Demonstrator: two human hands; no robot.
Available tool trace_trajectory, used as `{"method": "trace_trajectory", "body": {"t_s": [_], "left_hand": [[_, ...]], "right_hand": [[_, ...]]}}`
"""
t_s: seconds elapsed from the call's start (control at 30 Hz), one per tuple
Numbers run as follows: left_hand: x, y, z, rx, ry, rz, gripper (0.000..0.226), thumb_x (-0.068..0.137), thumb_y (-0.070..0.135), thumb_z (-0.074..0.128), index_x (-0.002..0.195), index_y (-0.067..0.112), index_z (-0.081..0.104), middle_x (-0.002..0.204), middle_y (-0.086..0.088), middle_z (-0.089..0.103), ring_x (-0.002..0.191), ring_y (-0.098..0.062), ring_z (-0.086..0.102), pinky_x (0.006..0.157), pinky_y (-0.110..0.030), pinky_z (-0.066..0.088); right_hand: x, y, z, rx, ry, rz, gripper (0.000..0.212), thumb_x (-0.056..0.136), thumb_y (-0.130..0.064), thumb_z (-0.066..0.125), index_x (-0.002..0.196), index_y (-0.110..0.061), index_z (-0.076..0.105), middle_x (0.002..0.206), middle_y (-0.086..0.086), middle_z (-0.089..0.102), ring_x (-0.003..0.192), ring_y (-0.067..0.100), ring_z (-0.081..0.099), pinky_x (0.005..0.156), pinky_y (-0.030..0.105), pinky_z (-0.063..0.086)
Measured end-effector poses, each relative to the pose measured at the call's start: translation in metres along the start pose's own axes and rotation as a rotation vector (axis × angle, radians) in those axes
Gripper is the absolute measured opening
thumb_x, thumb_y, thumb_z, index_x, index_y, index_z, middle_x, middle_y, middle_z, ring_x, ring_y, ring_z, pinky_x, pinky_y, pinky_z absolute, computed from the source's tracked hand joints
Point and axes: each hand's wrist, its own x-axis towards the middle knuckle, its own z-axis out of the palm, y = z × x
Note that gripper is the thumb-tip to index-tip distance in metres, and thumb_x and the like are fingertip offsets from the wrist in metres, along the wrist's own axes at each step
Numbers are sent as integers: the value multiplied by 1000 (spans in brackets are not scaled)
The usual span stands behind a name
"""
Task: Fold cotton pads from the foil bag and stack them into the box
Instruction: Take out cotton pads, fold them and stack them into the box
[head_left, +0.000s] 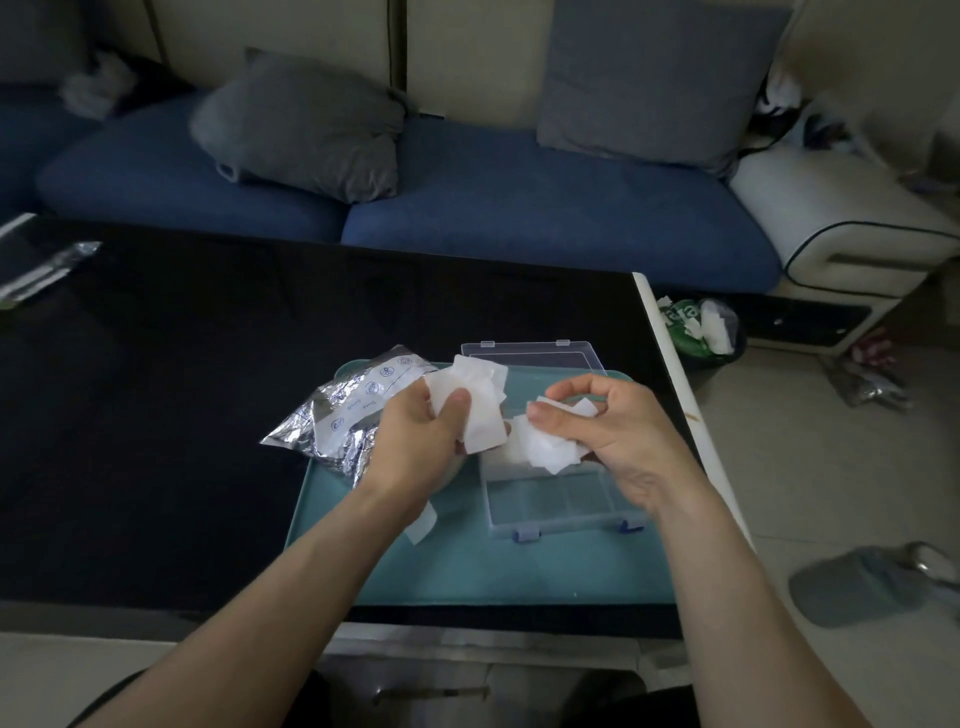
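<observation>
both forearms are bare to the elbow, no sleeves, rings or watch showing.

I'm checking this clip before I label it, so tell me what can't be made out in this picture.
All in the head view:
- How many cotton pads the left hand holds: they overlap.
- Whether the pads in the right hand are folded: fingers cover them.
- The clear box's far compartments: hidden by the hands and pads.
- The foil bag's print: too small.
- The opening of the bag: behind the left hand.

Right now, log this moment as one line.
left hand: holds pads | right hand: pinches pad over box | bag: on tray, left of box
</observation>
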Motion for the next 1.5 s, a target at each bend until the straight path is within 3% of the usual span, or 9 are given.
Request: {"method": "trace_trajectory", "body": {"t_s": [0.2,0.4,0.6,0.8,0.97,1.13,1.27,1.4,1.5], "left_hand": [[-5,1,6,-35,0,-6,14,97,16,60,100,4,67,93,-19,74,89,-39,71,79,-51,59],[-6,6,8,-242,-8,-137,23,104,16,46,95,4,63,73,-3,73,64,-12,70,52,-23,53],[-3,10,7,-324,-43,-167,20,103,5,44,117,1,58,107,-20,71,90,-26,70,81,-37,58],[-9,9,7,-274,-165,-127,22,104,12,43,105,11,66,99,-10,76,94,-25,72,76,-34,58],[-12,18,5,-234,-203,-108,34,107,17,35,89,1,60,60,-6,70,54,-20,69,50,-27,57],[-11,17,1,-200,-303,-100,38,108,20,32,98,-4,59,73,-22,72,64,-32,72,58,-31,61],[-7,13,-4,-84,-353,-78,38,108,22,33,107,-5,60,86,-30,71,72,-34,71,59,-31,61],[-6,12,-6,-8,-448,-91,35,107,17,33,109,-5,60,82,-27,71,72,-39,71,59,-37,59],[-4,10,-5,-43,-528,-105,63,105,43,29,107,-13,59,74,-31,66,60,-38,65,50,-35,54]], "right_hand": [[-4,7,24,-255,-25,-67,32,75,-37,86,93,-15,73,78,-5,71,59,-2,66,48,16,48],[0,9,25,-136,20,-35,24,82,-28,82,96,-11,71,79,6,76,62,14,72,43,23,47],[1,12,34,14,113,0,36,79,-32,85,106,-18,64,82,7,77,63,14,71,45,24,47],[2,12,31,-103,74,-65,30,78,-37,84,99,-24,67,77,5,77,71,19,75,65,37,61],[4,10,22,-154,104,-146,17,78,-30,85,81,-17,74,69,4,73,66,18,72,61,34,54],[6,9,8,-79,124,-157,15,77,-22,86,81,-13,76,72,4,75,67,18,71,64,35,55],[5,1,-6,129,-49,-66,12,80,-11,80,70,-14,74,69,2,70,65,15,65,59,27,49],[2,5,-3,-28,-156,-1,13,76,-15,84,82,-6,77,81,8,75,73,21,68,68,33,54],[1,8,9,-144,-91,1,25,72,-25,90,83,-8,76,81,6,77,71,16,72,70,31,55]]}}
